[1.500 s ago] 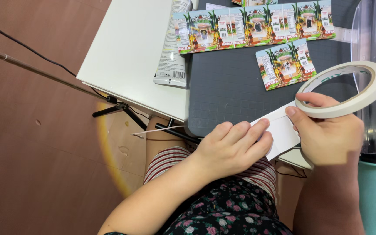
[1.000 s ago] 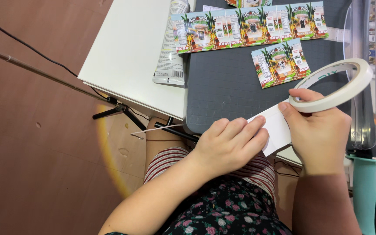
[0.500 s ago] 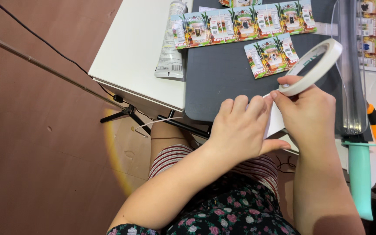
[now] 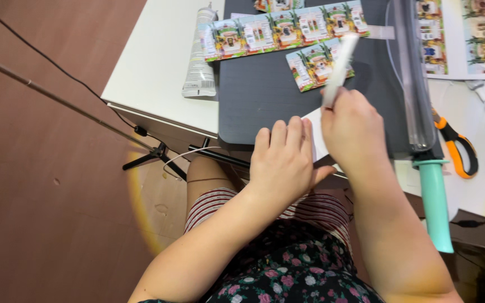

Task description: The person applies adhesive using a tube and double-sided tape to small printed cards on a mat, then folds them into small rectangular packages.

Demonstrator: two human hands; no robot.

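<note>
My right hand [image 4: 353, 132] grips a white tape roll [image 4: 339, 67], seen edge-on above the dark cutting mat [image 4: 259, 95]. My left hand [image 4: 283, 163] lies flat at the mat's near edge, fingers pressing on a white piece of paper [image 4: 314, 134] that sticks out between both hands. A row of colourful printed cards [image 4: 282, 31] lies across the far part of the mat, with a shorter strip of cards [image 4: 312, 64] just behind the tape roll.
A white tube [image 4: 198, 62] lies on the white table [image 4: 158, 67] left of the mat. A paper trimmer with a teal handle [image 4: 434, 202] runs along the mat's right side. Orange-handled scissors [image 4: 456, 147] lie further right. A black cable and tripod legs [image 4: 152, 154] cross the brown floor.
My right hand has turned the tape roll from facing up to edge-on and moved it left, closer to my left hand. The view has shifted so the table sits further right.
</note>
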